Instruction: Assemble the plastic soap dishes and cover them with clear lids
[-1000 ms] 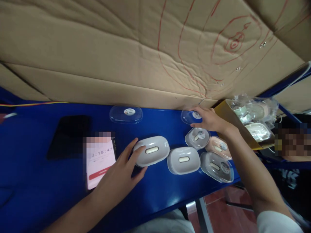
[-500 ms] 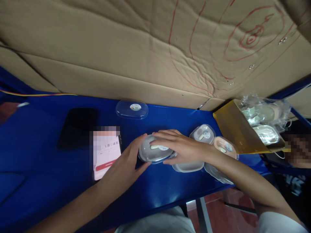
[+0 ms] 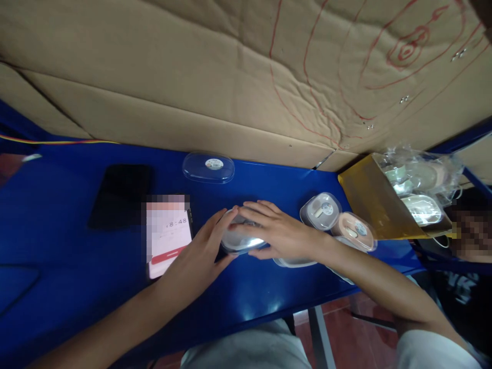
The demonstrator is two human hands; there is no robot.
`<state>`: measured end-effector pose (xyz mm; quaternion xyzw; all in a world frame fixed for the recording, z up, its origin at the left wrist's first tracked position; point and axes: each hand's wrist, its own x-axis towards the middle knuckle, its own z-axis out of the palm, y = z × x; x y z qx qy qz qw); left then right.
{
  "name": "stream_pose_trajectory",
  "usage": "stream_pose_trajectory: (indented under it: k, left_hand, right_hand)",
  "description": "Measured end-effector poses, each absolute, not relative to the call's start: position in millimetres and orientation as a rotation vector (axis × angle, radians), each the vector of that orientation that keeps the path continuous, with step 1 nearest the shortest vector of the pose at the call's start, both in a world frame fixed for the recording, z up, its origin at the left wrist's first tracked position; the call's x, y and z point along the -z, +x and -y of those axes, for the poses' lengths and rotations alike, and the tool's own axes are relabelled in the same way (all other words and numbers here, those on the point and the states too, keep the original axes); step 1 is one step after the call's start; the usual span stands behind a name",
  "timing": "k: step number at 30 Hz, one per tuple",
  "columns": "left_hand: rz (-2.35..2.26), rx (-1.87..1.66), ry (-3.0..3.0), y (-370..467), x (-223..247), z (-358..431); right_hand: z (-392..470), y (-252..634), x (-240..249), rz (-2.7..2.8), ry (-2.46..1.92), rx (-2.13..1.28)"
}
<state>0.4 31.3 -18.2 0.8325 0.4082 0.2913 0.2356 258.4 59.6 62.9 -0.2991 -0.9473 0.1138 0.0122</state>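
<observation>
Between my two hands sits an oval grey plastic container with a clear top (image 3: 242,239), on the blue table. My left hand (image 3: 209,245) wraps its left side, thumb at the near edge and fingers at the far edge. My right hand (image 3: 282,233) grips the right side, its fingers lying over the top and its thumb low at the near edge. The fingers cover much of the container. Beyond my right hand stand a grey lidded container (image 3: 321,211) and a peach one (image 3: 355,231). Paler pieces lie partly hidden under my right forearm.
A clear oval lid with a round sticker (image 3: 207,168) lies near the cardboard wall (image 3: 161,87). Left of my hands are a lit phone (image 3: 169,233) and a black flat object (image 3: 121,195). An open box with bagged items (image 3: 374,205) stands at right, near another person (image 3: 461,287).
My right hand's fingers have shifted left over the container's top, hiding the sticker and pale piece that showed before. The left hand still holds its side. The view has tilted slightly.
</observation>
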Motion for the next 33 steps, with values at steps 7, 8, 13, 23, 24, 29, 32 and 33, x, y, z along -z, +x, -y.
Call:
stream_pose_trajectory:
  k: [7, 8, 13, 23, 24, 29, 32, 33]
  left_hand:
    - [-1.141, -0.817, 2.278, 0.2, 18.3, -32.5]
    - [-1.143, -0.817, 2.278, 0.4, 18.4, -32.2]
    - [-1.148, -0.804, 2.291, 1.0, 17.8, -32.5]
    - [-1.388, -0.816, 2.511, -11.4, -16.1, -57.1]
    - [-1.405, -0.765, 2.556, -13.1, -20.4, -64.9]
    - [-1.555, -0.383, 2.648, -13.3, -30.4, -130.2]
    - [-1.566, -0.231, 2.596, -5.7, -31.6, -162.8]
    - [-1.551, -0.222, 2.598, -2.1, -32.1, -167.2]
  right_hand:
    - [-70.1, 268.1, -58.1, 2.865, -0.968, -0.482]
    - [-69.3, 267.9, -56.4, 2.861, -0.97, -0.486]
    - [-64.6, 267.9, -50.9, 2.905, -0.991, -0.47]
    - [-46.7, 319.1, -93.5, 2.621, -1.629, 0.111]
    - [-29.5, 320.2, -97.1, 2.643, -1.566, 0.058]
    - [56.3, 313.4, -82.8, 2.752, -1.506, -0.168]
    - [76.3, 304.2, -63.8, 2.715, -1.499, -0.194]
    - [77.1, 301.0, -59.6, 2.706, -1.463, -0.227]
